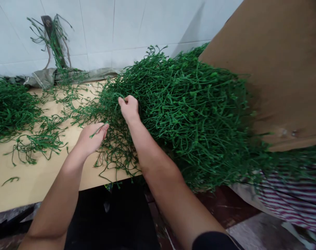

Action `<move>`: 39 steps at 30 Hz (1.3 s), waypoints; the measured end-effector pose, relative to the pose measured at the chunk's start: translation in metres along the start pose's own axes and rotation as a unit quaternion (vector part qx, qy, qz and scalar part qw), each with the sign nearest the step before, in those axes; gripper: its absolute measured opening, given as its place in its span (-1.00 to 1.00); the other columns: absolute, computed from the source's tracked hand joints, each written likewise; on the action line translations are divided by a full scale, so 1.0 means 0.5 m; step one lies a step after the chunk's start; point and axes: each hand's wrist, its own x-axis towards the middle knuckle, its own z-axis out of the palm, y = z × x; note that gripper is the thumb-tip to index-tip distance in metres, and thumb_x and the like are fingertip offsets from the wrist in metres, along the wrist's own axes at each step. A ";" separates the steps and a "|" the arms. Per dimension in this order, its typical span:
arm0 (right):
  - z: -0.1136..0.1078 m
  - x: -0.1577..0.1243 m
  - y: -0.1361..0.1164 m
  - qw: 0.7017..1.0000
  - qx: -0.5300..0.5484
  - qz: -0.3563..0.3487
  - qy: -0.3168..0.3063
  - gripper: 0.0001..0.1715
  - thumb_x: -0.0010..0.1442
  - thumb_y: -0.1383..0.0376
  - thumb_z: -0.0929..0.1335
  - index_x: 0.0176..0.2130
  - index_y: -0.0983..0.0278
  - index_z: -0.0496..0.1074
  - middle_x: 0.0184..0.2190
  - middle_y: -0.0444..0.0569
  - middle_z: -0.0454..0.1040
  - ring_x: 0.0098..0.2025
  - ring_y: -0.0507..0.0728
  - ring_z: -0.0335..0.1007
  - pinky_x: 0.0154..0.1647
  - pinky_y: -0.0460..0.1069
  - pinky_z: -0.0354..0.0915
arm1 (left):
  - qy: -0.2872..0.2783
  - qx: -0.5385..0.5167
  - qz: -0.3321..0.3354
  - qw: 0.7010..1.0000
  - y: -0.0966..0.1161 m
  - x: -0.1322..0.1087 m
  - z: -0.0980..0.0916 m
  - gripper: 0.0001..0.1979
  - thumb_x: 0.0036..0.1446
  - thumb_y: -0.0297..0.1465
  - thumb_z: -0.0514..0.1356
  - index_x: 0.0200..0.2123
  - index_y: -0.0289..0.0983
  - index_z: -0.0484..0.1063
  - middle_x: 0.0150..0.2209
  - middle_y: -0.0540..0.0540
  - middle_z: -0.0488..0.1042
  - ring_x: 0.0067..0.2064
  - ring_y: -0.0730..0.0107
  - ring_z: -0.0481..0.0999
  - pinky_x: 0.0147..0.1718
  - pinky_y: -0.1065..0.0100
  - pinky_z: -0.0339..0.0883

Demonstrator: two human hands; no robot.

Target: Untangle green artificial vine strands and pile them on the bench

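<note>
My left hand [91, 139] is closed over the board, with a thin green artificial stem [97, 130] between its thumb and fingers. Further up and to the right, my right hand [129, 108] pinches at the left edge of a big heap of green stems [189, 104]. A strand shows at its fingertips, though the fingers partly hide it. Loose, tangled stems [118, 142] lie between and below the two hands. The stems are thin and curly, with small bud-like tips.
Another heap of stems [12, 107] sits at the left, with a small scattered bunch [40, 140] beside it on the tan board [69, 166]. An upright post [55, 41] hung with stems stands by the white wall [100, 27]. A large brown sheet [277, 69] leans at right.
</note>
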 end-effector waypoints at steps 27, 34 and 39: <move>0.009 -0.052 -0.038 0.983 0.059 -0.075 -0.156 -0.63 0.06 0.38 0.33 -0.61 0.25 0.05 -0.69 -0.30 -0.06 -0.60 -0.09 -0.16 -0.52 -0.09 -0.10 | 0.070 -0.109 -0.039 0.991 0.001 0.072 0.031 -0.75 0.15 -0.37 -0.03 -0.57 -0.25 0.14 -0.64 0.07 0.12 -0.57 0.51 0.11 -0.55 0.43 0.00; -0.010 -0.002 0.003 0.999 0.021 -0.022 0.022 -0.66 0.08 0.36 0.31 -0.57 0.23 0.05 -0.65 -0.26 0.01 -0.55 -0.06 -0.08 -0.48 -0.08 -0.04 | 0.084 -0.100 0.049 0.990 0.085 -0.027 0.041 -0.71 0.17 -0.32 -0.05 -0.58 -0.24 0.11 -0.63 0.05 0.12 -0.56 0.49 0.13 -0.50 0.39 0.01; -0.006 -0.027 -0.011 0.977 0.180 -0.042 -0.110 -0.58 0.07 0.11 0.34 -0.54 0.22 0.03 -0.66 -0.28 -0.06 -0.62 -0.10 -0.13 -0.61 -0.11 -0.09 | 0.131 -0.168 -0.027 0.977 0.058 0.001 0.021 -0.77 0.13 -0.31 0.02 -0.54 -0.26 0.18 -0.60 0.07 0.14 -0.54 0.53 0.13 -0.50 0.43 0.02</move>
